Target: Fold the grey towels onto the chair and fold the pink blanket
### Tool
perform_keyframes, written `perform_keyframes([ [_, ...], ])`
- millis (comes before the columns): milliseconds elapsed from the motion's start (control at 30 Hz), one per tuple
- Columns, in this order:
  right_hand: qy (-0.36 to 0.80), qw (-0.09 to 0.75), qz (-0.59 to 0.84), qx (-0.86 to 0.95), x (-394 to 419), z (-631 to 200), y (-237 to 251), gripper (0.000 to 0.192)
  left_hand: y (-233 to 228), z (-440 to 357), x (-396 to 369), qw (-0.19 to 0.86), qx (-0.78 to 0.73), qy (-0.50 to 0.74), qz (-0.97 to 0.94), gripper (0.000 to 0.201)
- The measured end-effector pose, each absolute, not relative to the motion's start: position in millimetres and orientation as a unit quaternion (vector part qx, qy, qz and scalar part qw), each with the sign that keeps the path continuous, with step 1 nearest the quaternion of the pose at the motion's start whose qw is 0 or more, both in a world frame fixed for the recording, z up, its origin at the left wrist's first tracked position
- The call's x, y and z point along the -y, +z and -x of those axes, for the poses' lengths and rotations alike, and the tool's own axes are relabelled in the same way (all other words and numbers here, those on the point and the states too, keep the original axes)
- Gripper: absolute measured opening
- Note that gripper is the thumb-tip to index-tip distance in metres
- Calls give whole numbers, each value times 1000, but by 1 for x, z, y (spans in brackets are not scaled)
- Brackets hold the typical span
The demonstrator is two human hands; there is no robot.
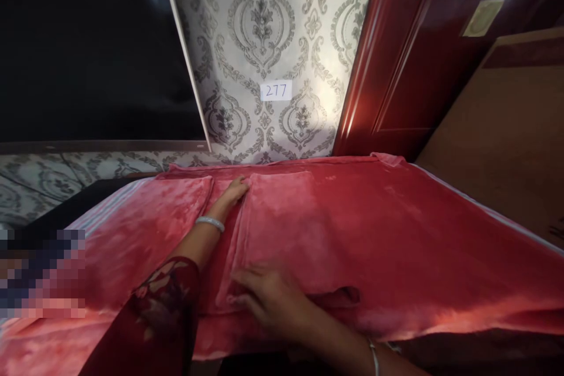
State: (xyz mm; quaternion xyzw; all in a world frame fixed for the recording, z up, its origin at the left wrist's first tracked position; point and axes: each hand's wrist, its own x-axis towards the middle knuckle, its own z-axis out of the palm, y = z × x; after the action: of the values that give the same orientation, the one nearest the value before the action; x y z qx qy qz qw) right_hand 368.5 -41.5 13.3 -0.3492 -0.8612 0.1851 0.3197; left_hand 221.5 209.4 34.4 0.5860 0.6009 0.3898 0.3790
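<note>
A red plush blanket (396, 235) lies spread out, with a folded-over panel (282, 217) in its middle and another folded section (167, 205) on the left. My left hand (238, 188) reaches to the far end, its fingers closed at the far left corner of the middle panel. At the near end of that same panel is my right hand (273, 299), somewhat blurred, with thumb and fingers curled around the near left corner. The panel's near right corner curls up a little. Between the two folded parts runs a strip of darker red cloth.
Behind the blanket stands a patterned wall with a paper label (276, 90) reading 277. A large dark screen (88, 53) is at the left, a dark red door frame (374, 59) at the right. Beside it leans a brown board (506, 129). Striped cloth shows along the blanket's sides.
</note>
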Motion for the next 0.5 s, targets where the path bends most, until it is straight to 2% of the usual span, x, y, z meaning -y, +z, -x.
perform_keyframes([
  [67, 191, 340, 381, 838, 37, -395, 22, 32, 35, -218, -203, 377, -619, 363, -586, 75],
  [167, 139, 371, 446, 803, 24, -451, 32, 35, 37, -218, -191, 371, -627, 338, -596, 76],
  [267, 105, 362, 496, 783, 16, -500, 26, 43, 32, -217, -171, 342, -596, 327, -648, 83],
  [400, 93, 238, 513, 819, 22, -522, -10, 56, 15, -212, -139, 301, -529, 315, -729, 96],
  [500, 95, 158, 527, 830, 32, -520, -33, 58, 5, -206, -122, 296, -522, 328, -730, 95],
])
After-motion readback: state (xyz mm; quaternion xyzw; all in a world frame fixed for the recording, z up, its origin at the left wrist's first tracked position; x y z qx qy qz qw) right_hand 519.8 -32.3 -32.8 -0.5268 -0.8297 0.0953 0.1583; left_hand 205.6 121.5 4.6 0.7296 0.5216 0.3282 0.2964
